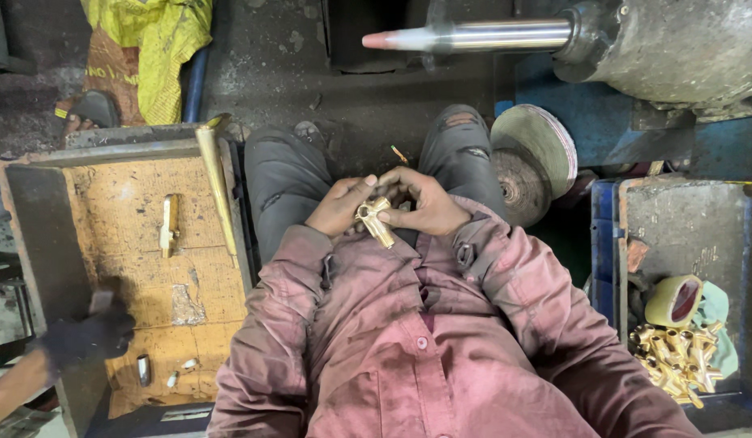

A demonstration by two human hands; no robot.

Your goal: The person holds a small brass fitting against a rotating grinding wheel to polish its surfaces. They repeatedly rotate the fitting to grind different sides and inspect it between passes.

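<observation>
Grimy maroon button-up shirt, long sleeves, chest pocket; dark grey trousers, torn at knee.

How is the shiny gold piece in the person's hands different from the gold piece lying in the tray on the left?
The brass piece in the hands is gripped by both the left hand and the right hand; the brass piece in the tray lies alone, untouched. The held one sits tilted over the lap; the tray one lies nearly straight on the yellowish tray floor. Both are gold-coloured metal.

One brass fitting at centre, one more at left — a heap lower right, too tangled to count — one tape roll.
</observation>
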